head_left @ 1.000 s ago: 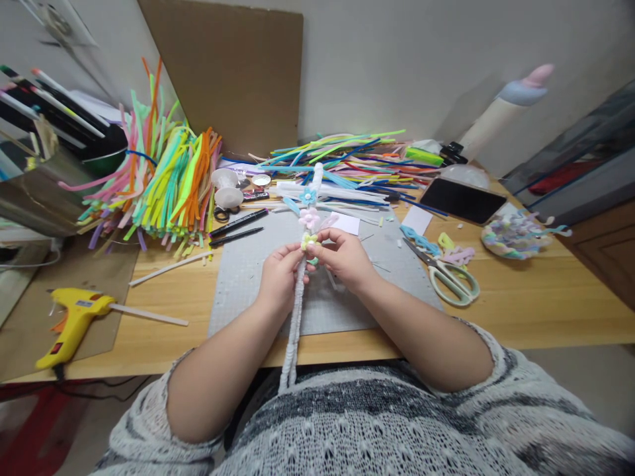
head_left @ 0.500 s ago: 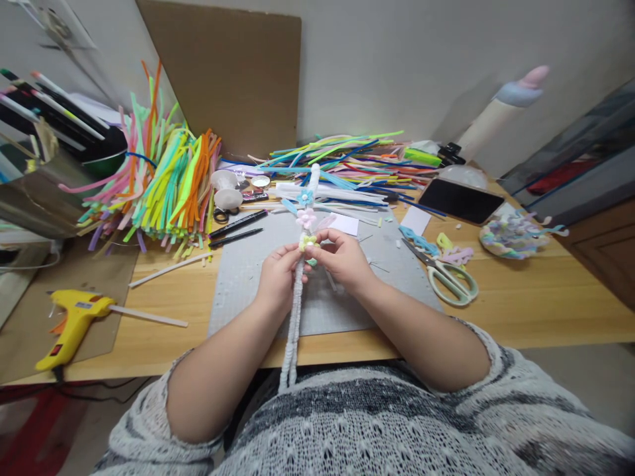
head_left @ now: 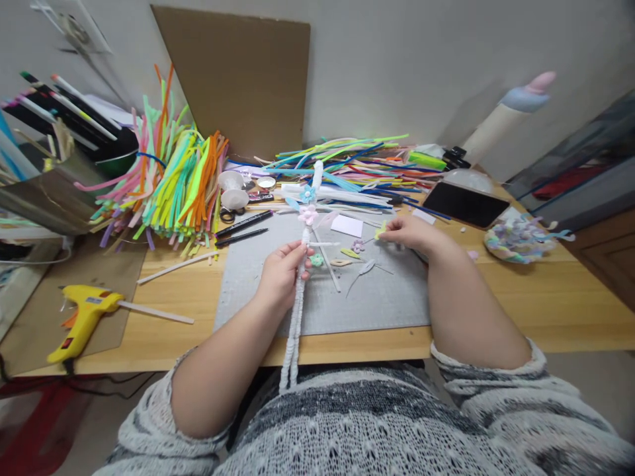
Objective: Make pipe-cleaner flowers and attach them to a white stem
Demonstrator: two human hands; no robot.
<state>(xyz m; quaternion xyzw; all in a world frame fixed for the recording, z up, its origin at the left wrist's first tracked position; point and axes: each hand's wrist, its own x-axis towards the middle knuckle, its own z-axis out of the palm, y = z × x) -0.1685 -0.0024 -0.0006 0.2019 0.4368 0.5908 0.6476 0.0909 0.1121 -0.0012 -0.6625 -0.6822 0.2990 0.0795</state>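
My left hand (head_left: 282, 274) is closed around a long white pipe-cleaner strip (head_left: 297, 311), pinching it between thumb and fingers. It stands away from me, its lower end doubled into two strands hanging past the table edge. A blue flower (head_left: 307, 193) and a pink flower (head_left: 308, 215) sit on its upper part. To the right, my right hand (head_left: 414, 233) pinches a small yellow flower (head_left: 380, 230) over the mat. Between the hands lie a purple flower (head_left: 358, 246), a green flower (head_left: 316, 260) and several small leaves, among them a yellow-green leaf (head_left: 350, 253).
A grey cutting mat (head_left: 268, 304) covers the table's middle. At left are a yellow glue gun (head_left: 82, 317) and a bundle of coloured pipe cleaners (head_left: 173, 192). Loose pipe cleaners (head_left: 342, 162) lie along the wall. A phone (head_left: 466, 203) and a pastel woven basket (head_left: 518, 239) are at right.
My right hand has moved right, away from the strip, carrying the yellow flower. My left hand keeps its hold. The small flowers and leaves on the mat are now uncovered.
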